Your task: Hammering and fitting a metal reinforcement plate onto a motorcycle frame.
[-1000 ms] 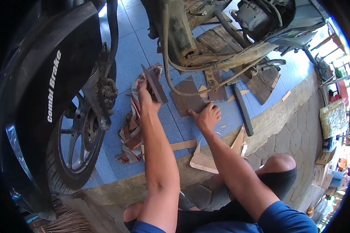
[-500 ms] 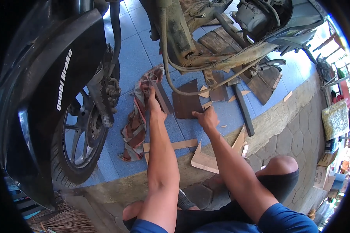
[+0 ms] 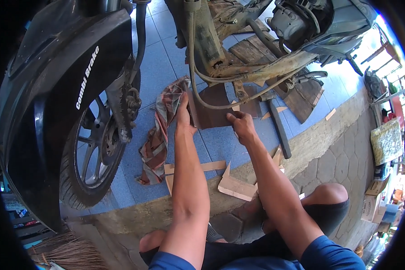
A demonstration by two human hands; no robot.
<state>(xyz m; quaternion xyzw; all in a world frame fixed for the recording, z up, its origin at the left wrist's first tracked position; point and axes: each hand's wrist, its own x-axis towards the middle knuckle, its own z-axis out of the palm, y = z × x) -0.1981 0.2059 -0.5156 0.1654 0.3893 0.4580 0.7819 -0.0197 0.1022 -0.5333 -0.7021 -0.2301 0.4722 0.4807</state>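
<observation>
My left hand is closed around a thin brown rectangular piece, now turned nearly edge-on and smeared by motion. Its inner face is against or very near the left side of a dark brown sheet; I cannot tell if they touch. My right hand pinches the sheet's lower right corner between thumb and fingers. A second brown sheet lies just beyond the right hand. Left of my left hand a crumpled checked cloth spreads over the blue tiles.
A motorcycle wheel and black fairing stand at left. Overhead run a rusty frame and a looped cable. A hammer lies right of my hands. Cardboard scraps sit by the ledge, wooden boards farther back.
The piece in my left hand has swung from a tilted position to nearly edge-on, closer to the sheet. My right hand and the sheet have shifted slightly up and right.
</observation>
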